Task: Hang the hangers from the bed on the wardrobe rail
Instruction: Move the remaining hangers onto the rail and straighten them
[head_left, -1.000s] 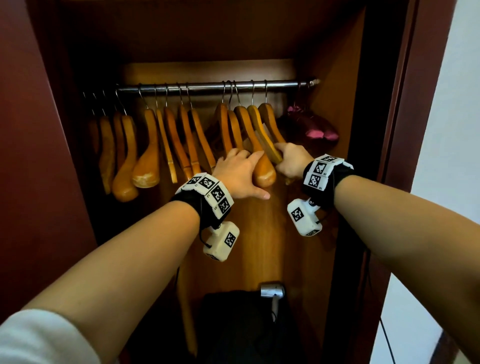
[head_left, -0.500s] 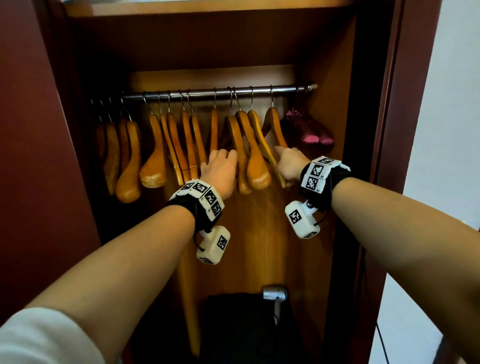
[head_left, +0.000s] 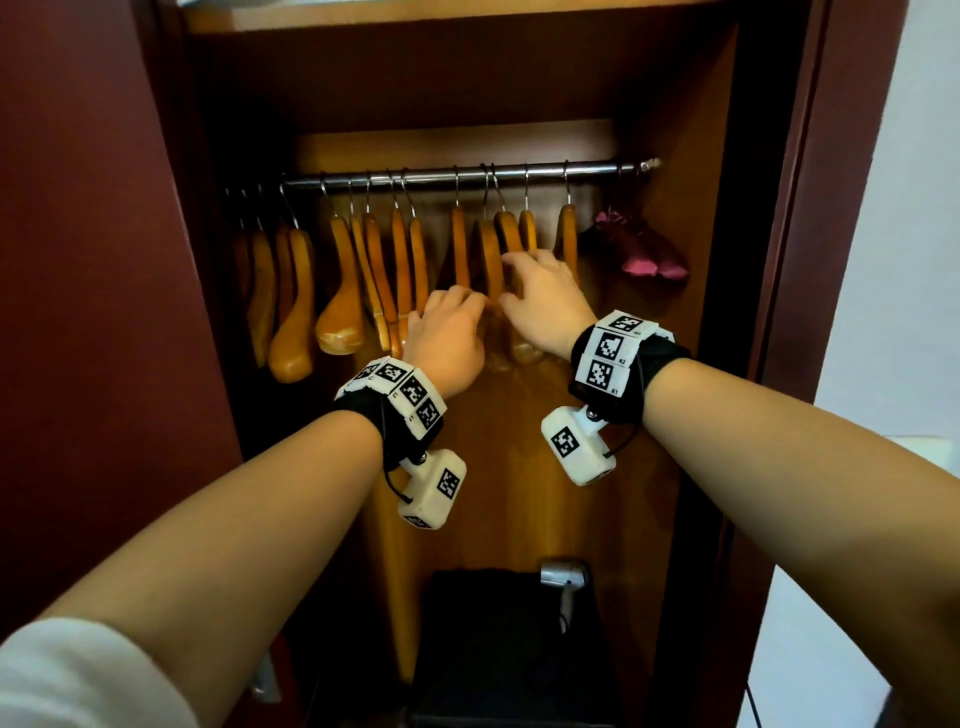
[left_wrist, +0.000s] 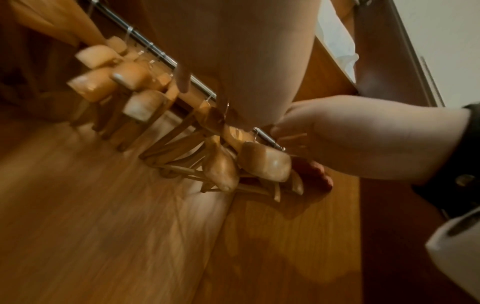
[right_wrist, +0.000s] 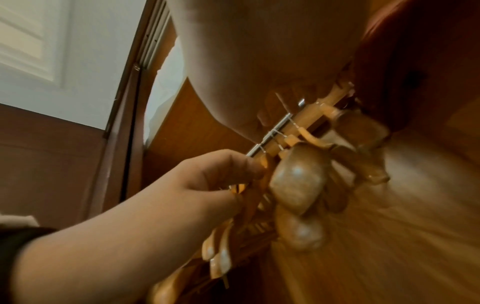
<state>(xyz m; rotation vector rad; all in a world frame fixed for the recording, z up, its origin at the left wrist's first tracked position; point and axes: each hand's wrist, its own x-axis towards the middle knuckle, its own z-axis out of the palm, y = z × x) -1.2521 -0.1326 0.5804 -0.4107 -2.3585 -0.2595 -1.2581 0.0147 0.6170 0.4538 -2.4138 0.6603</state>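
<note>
Many glossy, curved wooden hangers (head_left: 400, 270) are hanging by thin wire hooks on the round chrome wardrobe rail (head_left: 467, 175), inside a dark red-brown wardrobe (head_left: 779, 208). Left hand (head_left: 449, 340) is curling fingers around one hanger's shoulder; right hand (head_left: 545, 301) is pinching another. Wristband tags are reading R1, R2. A crumpled magenta satin pouch (head_left: 639, 249) is hanging at the rail's right end.

A bedroom or hotel room, seen at an open dark-wood wardrobe (head_left: 691, 218) with a metal rail (head_left: 467, 174) of wooden hangers (head_left: 343, 291), a hairdryer (head_left: 561, 574) low inside and a white wall (head_left: 914, 208) to the right.
</note>
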